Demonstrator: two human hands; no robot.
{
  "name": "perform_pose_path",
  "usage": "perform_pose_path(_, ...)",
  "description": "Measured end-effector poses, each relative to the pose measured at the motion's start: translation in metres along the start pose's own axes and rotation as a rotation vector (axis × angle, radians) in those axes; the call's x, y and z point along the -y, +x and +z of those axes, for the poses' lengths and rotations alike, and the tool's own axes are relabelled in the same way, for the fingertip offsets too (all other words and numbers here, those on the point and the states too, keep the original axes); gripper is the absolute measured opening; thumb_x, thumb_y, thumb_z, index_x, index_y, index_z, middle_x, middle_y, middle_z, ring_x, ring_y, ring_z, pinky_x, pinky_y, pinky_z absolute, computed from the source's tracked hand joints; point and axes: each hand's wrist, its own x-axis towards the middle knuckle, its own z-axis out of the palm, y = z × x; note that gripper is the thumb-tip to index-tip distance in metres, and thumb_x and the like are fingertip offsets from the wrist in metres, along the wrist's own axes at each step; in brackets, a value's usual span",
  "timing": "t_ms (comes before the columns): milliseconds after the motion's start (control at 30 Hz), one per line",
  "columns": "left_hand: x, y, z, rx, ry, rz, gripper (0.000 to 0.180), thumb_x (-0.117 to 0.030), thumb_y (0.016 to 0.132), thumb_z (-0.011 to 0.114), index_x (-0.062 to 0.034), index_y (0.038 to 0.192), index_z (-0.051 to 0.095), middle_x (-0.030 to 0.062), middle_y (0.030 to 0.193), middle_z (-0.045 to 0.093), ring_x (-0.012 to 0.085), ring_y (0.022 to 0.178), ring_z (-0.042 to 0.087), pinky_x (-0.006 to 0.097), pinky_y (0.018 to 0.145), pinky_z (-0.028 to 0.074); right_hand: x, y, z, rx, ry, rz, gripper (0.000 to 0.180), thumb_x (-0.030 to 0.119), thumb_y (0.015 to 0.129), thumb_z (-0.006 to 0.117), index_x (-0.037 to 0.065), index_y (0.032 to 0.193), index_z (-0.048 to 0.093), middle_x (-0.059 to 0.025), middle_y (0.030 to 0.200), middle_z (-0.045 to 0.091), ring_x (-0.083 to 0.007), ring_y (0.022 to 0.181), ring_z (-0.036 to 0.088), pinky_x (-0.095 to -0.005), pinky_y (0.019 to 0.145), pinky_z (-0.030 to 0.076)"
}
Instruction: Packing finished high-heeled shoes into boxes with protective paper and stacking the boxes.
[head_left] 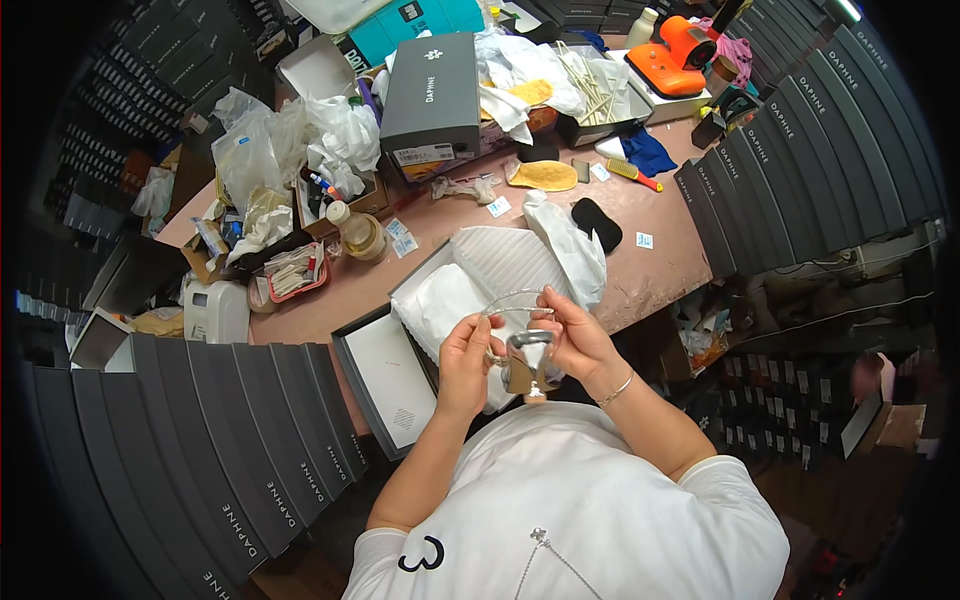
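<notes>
A shiny silver shoe point(530, 358), by its look a strappy sandal, is held up in front of my chest. My left hand point(465, 358) pinches its thin sparkly strap on the left side. On the other side my right hand point(577, 345) grips the strap and the shoe's edge, with a bracelet on that wrist. The strap arches up between both hands. Just beyond them lies an open shoe box point(342, 338) lined with white tissue paper point(440, 302). My hands hide part of the shoe and the box.
Stacks of dark grey shoe boxes flank me at left point(225, 440) and right point(800, 170). On the pink table point(650, 285) are a black pad point(597, 226), a yellow insole point(542, 176), a brush point(634, 176), a bottle point(357, 232) and a closed shoe box point(430, 100).
</notes>
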Motion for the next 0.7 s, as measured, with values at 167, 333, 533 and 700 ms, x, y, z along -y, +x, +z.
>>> perform_pose_path(167,0.009,-0.01,-0.009,0.278,0.4,0.141,0.044,-0.029,0.099,0.049,0.0039,0.129,0.048,0.0112,0.122,0.056,0.0121,0.102,0.053,0.024,0.086,0.042,0.004,-0.001,0.0,-0.029,0.236,-0.028,0.023,0.026,0.096,0.055,0.005,0.088,0.054,-0.0042,0.074,0.05,-0.0098,0.062,0.046,-0.022,0.055,0.045)
perform_pose_path(333,0.014,-0.013,0.004,0.435,0.424,0.132,0.071,-0.058,0.091,0.05,0.0028,0.128,0.046,0.0098,0.118,0.056,0.0167,0.112,0.05,0.03,0.096,0.038,0.008,0.013,-0.01,-0.06,0.23,-0.199,0.028,0.029,0.097,0.053,0.004,0.085,0.05,-0.004,0.072,0.048,-0.0102,0.062,0.048,-0.0229,0.06,0.049)
perform_pose_path(533,0.02,-0.008,0.024,0.174,0.218,0.033,0.04,-0.026,0.098,0.052,0.0,0.128,0.047,0.003,0.112,0.058,0.0078,0.103,0.052,0.025,0.088,0.043,0.011,0.03,0.0,-0.053,0.172,-0.231,0.026,0.03,0.097,0.052,0.007,0.085,0.049,-0.0066,0.074,0.053,-0.0168,0.068,0.054,-0.0315,0.067,0.051)
perform_pose_path(700,0.021,0.002,0.015,0.05,-0.008,-0.009,0.03,-0.018,0.097,0.051,0.0006,0.121,0.052,0.0025,0.105,0.06,0.0075,0.09,0.057,0.021,0.078,0.046,0.01,0.04,-0.011,-0.06,0.017,-0.265,0.023,0.027,0.098,0.051,0.006,0.089,0.052,-0.0077,0.081,0.056,-0.0179,0.077,0.057,-0.0343,0.077,0.052)
